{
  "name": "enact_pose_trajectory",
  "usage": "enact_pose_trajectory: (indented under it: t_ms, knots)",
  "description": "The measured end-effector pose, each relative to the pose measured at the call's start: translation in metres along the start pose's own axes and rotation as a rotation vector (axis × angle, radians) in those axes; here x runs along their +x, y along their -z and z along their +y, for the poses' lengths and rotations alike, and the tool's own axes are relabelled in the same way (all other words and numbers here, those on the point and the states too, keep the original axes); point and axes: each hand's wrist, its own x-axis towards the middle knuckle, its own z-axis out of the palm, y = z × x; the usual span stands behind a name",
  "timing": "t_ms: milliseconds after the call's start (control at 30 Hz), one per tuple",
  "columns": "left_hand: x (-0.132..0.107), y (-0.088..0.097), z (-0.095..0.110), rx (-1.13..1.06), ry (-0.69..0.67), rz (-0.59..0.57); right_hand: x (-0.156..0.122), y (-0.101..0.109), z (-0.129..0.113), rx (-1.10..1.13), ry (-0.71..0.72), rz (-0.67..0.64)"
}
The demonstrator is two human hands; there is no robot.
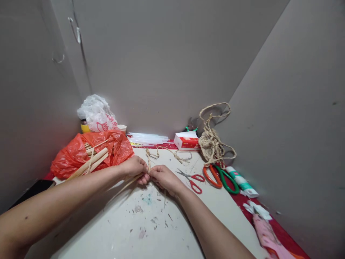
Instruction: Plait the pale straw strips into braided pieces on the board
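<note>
My left hand [134,168] and my right hand [163,177] meet over the middle of the white board [151,226], fingers pinched together. Between them they grip a thin wooden stick [126,185] that slants down to the left, and a strand of jute twine [148,157] that rises from the pinch and trails back across the board. Both hands are closed on this stick and twine. The exact wrap of the twine round the stick is hidden by my fingers.
A red plastic bag [75,153] with wooden sticks [91,162] lies at the left, a white bag [97,114] behind it. Red scissors [192,178], orange and green scissors [221,178], a glue tube [241,181], a jute bundle [212,144] and a red-white box [186,141] sit to the right. Cardboard walls enclose the board.
</note>
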Motion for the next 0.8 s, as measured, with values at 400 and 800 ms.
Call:
enact_pose_trajectory:
  t_ms: [400, 800]
  knots:
    - [-0.010, -0.022, -0.014, 0.737, -0.348, 0.409, -0.006, -0.004, -0.004, 0.373, -0.150, 0.021]
    - [-0.009, -0.027, -0.009, 0.896, -0.383, 0.397, -0.004, -0.013, 0.001, 0.295, -0.068, 0.186]
